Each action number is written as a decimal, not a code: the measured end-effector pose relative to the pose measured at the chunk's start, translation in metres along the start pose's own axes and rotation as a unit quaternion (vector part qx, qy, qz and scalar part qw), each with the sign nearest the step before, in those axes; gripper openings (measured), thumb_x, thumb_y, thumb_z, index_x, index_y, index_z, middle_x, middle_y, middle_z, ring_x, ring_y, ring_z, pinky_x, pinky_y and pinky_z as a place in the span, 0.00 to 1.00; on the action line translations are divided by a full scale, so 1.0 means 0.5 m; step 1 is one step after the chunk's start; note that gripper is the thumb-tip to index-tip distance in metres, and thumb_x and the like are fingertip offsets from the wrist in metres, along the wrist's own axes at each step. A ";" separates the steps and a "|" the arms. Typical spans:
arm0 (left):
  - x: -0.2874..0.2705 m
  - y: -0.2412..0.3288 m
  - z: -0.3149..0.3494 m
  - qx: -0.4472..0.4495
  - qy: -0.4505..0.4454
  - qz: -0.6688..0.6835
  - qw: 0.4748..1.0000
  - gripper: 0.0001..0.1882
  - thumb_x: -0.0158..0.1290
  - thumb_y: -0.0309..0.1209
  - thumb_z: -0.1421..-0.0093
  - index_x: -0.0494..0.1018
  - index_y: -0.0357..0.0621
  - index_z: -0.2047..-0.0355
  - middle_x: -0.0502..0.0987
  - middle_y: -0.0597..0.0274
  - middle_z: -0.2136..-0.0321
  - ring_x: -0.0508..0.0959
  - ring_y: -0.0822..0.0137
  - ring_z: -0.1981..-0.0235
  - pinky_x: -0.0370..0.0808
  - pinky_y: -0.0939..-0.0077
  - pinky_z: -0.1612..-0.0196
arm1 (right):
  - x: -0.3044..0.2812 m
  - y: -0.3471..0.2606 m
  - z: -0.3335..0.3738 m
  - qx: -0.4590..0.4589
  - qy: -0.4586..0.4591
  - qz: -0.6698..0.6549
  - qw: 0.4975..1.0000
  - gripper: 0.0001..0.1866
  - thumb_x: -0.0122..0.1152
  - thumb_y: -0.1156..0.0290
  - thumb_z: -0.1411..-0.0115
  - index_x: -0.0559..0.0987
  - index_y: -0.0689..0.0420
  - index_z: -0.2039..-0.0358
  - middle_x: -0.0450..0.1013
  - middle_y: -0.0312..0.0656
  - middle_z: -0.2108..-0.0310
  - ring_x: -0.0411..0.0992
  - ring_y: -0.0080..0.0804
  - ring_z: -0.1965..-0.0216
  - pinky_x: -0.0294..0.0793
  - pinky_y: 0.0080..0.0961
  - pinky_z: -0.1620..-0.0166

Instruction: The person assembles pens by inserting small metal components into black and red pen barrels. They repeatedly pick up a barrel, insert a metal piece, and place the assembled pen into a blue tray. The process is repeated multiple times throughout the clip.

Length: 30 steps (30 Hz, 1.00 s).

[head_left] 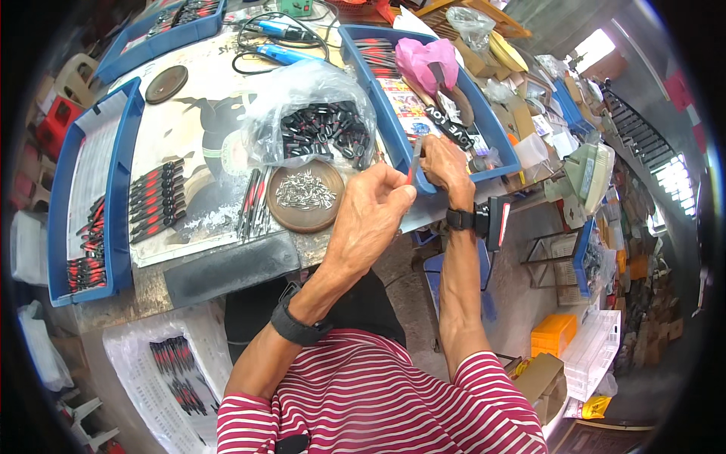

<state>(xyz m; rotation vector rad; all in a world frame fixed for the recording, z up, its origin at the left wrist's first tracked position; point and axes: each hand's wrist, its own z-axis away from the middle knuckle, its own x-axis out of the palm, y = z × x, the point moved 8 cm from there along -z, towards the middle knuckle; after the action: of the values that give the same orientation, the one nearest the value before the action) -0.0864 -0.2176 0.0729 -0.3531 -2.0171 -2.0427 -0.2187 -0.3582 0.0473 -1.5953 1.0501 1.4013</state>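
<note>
My left hand point(368, 219) pinches the lower, red end of a slim red-and-grey tool point(415, 160) between thumb and fingers. The tool stands nearly upright over the table's front edge. My right hand point(446, 162) is closed at its upper, grey part, with fingers curled; the fingertips are partly hidden. Left of my left hand, a round wooden dish point(283, 219) holds many small metal pieces. Behind it, a clear plastic bag point(265, 102) lies open with small black parts point(325, 129) inside. Several slim red and black rods point(251, 204) lie beside the dish.
Red-and-black handles point(157, 200) lie in a row beside a blue tray point(125, 151) at left. Another blue tray point(495, 164), with a pink bag point(427, 62), stands behind my right hand. Blue corded tools point(283, 54) lie at the back. A box of packed handles point(136, 356) sits below left.
</note>
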 end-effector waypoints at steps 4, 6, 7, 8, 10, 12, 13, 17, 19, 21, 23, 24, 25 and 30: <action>-0.025 0.015 0.009 0.019 0.028 0.016 0.999 0.08 0.51 0.28 0.45 0.71 0.33 0.71 0.72 0.66 0.79 0.69 0.78 0.76 0.67 0.82 0.73 | -0.078 -0.023 0.014 0.033 0.132 -0.017 0.991 0.06 0.53 0.72 0.48 0.74 0.60 0.71 0.75 0.51 0.72 0.74 0.51 0.69 0.71 0.42 0.68; -0.040 0.026 0.015 0.040 0.044 0.012 0.998 0.08 0.51 0.28 0.45 0.71 0.34 0.71 0.71 0.68 0.79 0.68 0.80 0.77 0.66 0.83 0.74 | -0.133 -0.056 0.039 0.009 0.216 -0.086 0.973 0.05 0.54 0.73 0.46 0.73 0.61 0.70 0.75 0.50 0.74 0.74 0.47 0.73 0.71 0.38 0.70; -0.051 0.031 0.020 0.051 0.054 0.008 0.997 0.08 0.51 0.28 0.45 0.71 0.34 0.71 0.71 0.68 0.80 0.68 0.80 0.77 0.65 0.84 0.74 | -0.156 -0.074 0.052 -0.002 0.245 -0.133 0.960 0.06 0.55 0.73 0.45 0.74 0.61 0.69 0.75 0.49 0.75 0.74 0.44 0.74 0.71 0.35 0.70; -0.065 0.034 0.026 0.053 0.067 -0.001 0.996 0.07 0.51 0.28 0.45 0.71 0.34 0.71 0.71 0.69 0.80 0.68 0.81 0.77 0.65 0.84 0.74 | -0.178 -0.094 0.069 -0.016 0.275 -0.183 0.944 0.06 0.56 0.73 0.45 0.74 0.62 0.68 0.75 0.49 0.76 0.75 0.41 0.75 0.72 0.32 0.70; -0.095 0.039 0.043 0.056 0.092 -0.018 0.994 0.07 0.52 0.28 0.44 0.71 0.35 0.71 0.70 0.70 0.80 0.67 0.82 0.77 0.64 0.85 0.75 | -0.190 -0.152 0.100 -0.069 0.255 -0.302 0.916 0.05 0.56 0.75 0.45 0.72 0.61 0.69 0.73 0.47 0.78 0.73 0.42 0.78 0.69 0.35 0.74; -0.128 0.042 0.065 0.064 0.121 -0.007 0.991 0.06 0.52 0.27 0.43 0.70 0.37 0.71 0.71 0.69 0.78 0.68 0.81 0.76 0.64 0.85 0.73 | -0.173 -0.218 0.125 -0.097 0.194 -0.388 0.896 0.05 0.57 0.76 0.44 0.72 0.62 0.68 0.72 0.44 0.81 0.72 0.33 0.81 0.67 0.29 0.77; -0.147 0.043 0.079 0.061 0.134 -0.012 0.989 0.06 0.51 0.28 0.43 0.70 0.37 0.70 0.72 0.67 0.76 0.70 0.80 0.74 0.66 0.83 0.70 | -0.151 -0.249 0.133 -0.093 0.140 -0.430 0.887 0.05 0.57 0.76 0.44 0.71 0.62 0.68 0.72 0.43 0.82 0.71 0.29 0.82 0.66 0.26 0.79; -0.208 0.036 0.132 0.073 0.176 0.036 0.981 0.05 0.48 0.26 0.41 0.67 0.36 0.66 0.73 0.63 0.74 0.70 0.77 0.74 0.68 0.84 0.69 | -0.066 -0.353 0.165 -0.074 -0.011 -0.572 0.817 0.06 0.56 0.77 0.42 0.71 0.62 0.65 0.69 0.32 0.80 0.66 0.13 0.78 0.64 0.13 0.76; -0.238 0.022 0.160 0.048 0.194 0.046 0.979 0.05 0.47 0.25 0.41 0.66 0.37 0.65 0.72 0.64 0.74 0.68 0.78 0.75 0.65 0.86 0.71 | -0.038 -0.379 0.177 -0.065 -0.061 -0.575 0.813 0.08 0.56 0.77 0.41 0.71 0.63 0.62 0.72 0.33 0.76 0.69 0.14 0.74 0.67 0.12 0.72; -0.255 0.011 0.176 0.045 0.214 0.040 0.975 0.05 0.47 0.24 0.41 0.66 0.38 0.64 0.72 0.65 0.73 0.68 0.79 0.75 0.64 0.86 0.72 | -0.032 -0.406 0.183 -0.100 -0.050 -0.589 0.800 0.08 0.56 0.78 0.41 0.70 0.63 0.62 0.71 0.36 0.79 0.67 0.15 0.78 0.65 0.15 0.75; -0.265 0.002 0.185 0.058 0.239 0.075 0.966 0.07 0.46 0.21 0.42 0.66 0.36 0.62 0.71 0.67 0.75 0.66 0.82 0.76 0.63 0.88 0.73 | -0.021 -0.422 0.189 -0.106 -0.067 -0.611 0.781 0.09 0.55 0.79 0.42 0.70 0.64 0.61 0.72 0.37 0.78 0.66 0.15 0.78 0.65 0.15 0.76; -0.268 -0.001 0.190 0.061 0.243 0.078 0.965 0.08 0.46 0.21 0.41 0.67 0.35 0.61 0.71 0.67 0.75 0.66 0.82 0.75 0.63 0.88 0.72 | -0.018 -0.427 0.192 -0.110 -0.075 -0.620 0.774 0.09 0.56 0.79 0.42 0.70 0.64 0.61 0.72 0.36 0.77 0.67 0.15 0.78 0.65 0.15 0.75; -0.271 -0.005 0.193 0.058 0.246 0.081 0.964 0.09 0.46 0.22 0.41 0.67 0.35 0.59 0.71 0.68 0.75 0.66 0.82 0.75 0.63 0.88 0.72 | -0.014 -0.428 0.194 -0.105 -0.086 -0.626 0.768 0.09 0.56 0.79 0.42 0.70 0.64 0.61 0.72 0.36 0.76 0.67 0.14 0.77 0.65 0.14 0.75; -0.280 -0.018 0.192 0.056 0.240 0.095 0.964 0.12 0.46 0.27 0.38 0.69 0.35 0.56 0.70 0.70 0.75 0.64 0.82 0.75 0.62 0.88 0.71 | -0.011 -0.417 0.195 -0.078 -0.119 -0.664 0.734 0.07 0.55 0.80 0.42 0.71 0.64 0.62 0.73 0.35 0.72 0.68 0.14 0.76 0.67 0.12 0.74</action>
<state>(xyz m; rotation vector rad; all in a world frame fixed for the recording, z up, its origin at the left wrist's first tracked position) 0.0420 -0.1205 0.0176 -0.0200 -1.7161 -1.6861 -0.0623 -0.1891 0.0455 -1.5831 -0.4574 0.5886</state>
